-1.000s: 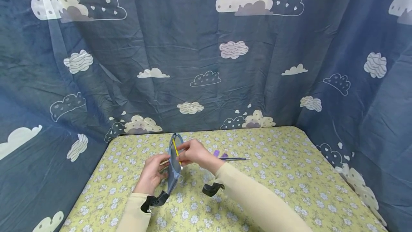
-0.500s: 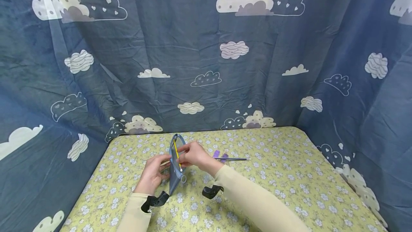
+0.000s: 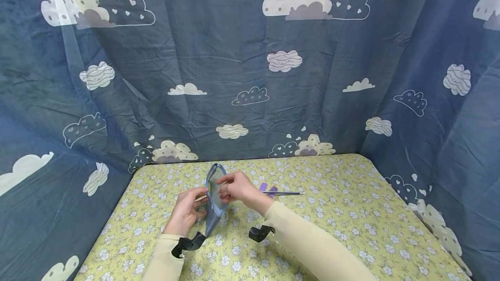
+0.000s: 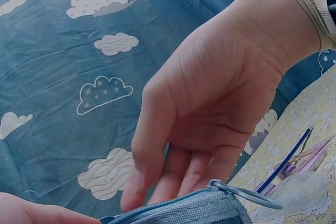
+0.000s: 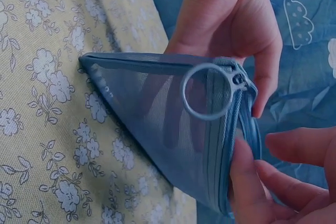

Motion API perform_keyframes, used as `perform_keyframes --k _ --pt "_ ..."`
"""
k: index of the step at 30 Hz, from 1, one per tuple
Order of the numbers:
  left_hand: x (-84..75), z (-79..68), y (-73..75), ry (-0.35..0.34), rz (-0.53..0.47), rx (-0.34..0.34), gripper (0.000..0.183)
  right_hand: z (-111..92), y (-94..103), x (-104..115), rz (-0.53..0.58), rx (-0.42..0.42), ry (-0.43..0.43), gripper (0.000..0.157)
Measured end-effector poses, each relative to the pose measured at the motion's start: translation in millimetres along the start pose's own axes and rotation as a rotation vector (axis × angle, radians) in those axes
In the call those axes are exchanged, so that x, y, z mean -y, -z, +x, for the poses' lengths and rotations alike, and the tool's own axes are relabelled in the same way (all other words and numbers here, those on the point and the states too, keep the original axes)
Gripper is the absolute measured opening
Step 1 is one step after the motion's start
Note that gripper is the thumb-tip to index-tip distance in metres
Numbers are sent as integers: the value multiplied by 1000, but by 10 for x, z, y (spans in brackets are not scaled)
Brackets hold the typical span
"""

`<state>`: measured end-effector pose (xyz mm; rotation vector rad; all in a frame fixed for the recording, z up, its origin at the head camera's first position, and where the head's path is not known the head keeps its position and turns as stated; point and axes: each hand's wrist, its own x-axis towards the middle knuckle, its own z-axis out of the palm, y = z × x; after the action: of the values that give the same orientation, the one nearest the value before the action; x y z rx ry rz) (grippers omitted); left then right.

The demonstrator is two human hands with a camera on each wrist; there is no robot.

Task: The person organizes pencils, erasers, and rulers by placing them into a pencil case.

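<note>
A blue mesh zip pouch (image 3: 215,211) stands on edge with its mouth open, gripped at the left side by my left hand (image 3: 185,211). Through the mesh in the right wrist view, fingers of that hand (image 5: 231,19) show behind the pouch. My right hand (image 3: 236,187) is at the mouth, fingers loosely bent, nothing seen between them. In the right wrist view, one right fingertip (image 5: 244,169) reaches the zipper edge. Inside the mouth a thin yellow strip of a pencil (image 3: 209,185) shows; the rest is hidden. A ring pull (image 5: 208,92) hangs from the zip.
Right of the pouch, a thin dark pen-like stick (image 3: 287,193) lies beside small purple pieces (image 3: 272,191). In the left wrist view, a translucent whitish item (image 4: 294,198) lies near them. A floral cloth (image 3: 336,211) covers the table; cloud-patterned curtains (image 3: 250,116) surround it.
The yellow pencil, earlier pinched by the right hand across the pouch's mouth, has gone down inside and been let go. The right fingers have loosened; the left hand stays on the pouch.
</note>
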<state>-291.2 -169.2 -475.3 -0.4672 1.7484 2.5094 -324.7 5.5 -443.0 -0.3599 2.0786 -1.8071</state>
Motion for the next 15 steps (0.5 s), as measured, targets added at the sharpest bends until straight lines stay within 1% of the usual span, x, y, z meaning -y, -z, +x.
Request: perform_keyframes --k 7,10,12,15 --pt "-4 -8 10 -2 7 3 15 -84 85 73 26 4 59 23" --pt "-2 -5 12 -23 20 -4 12 -117 139 103 16 7 79 23" --pt "1 -6 17 -45 48 -9 13 -144 178 126 8 7 87 24" --pt "4 -12 31 -67 77 -16 19 -183 239 141 -1 8 94 25"
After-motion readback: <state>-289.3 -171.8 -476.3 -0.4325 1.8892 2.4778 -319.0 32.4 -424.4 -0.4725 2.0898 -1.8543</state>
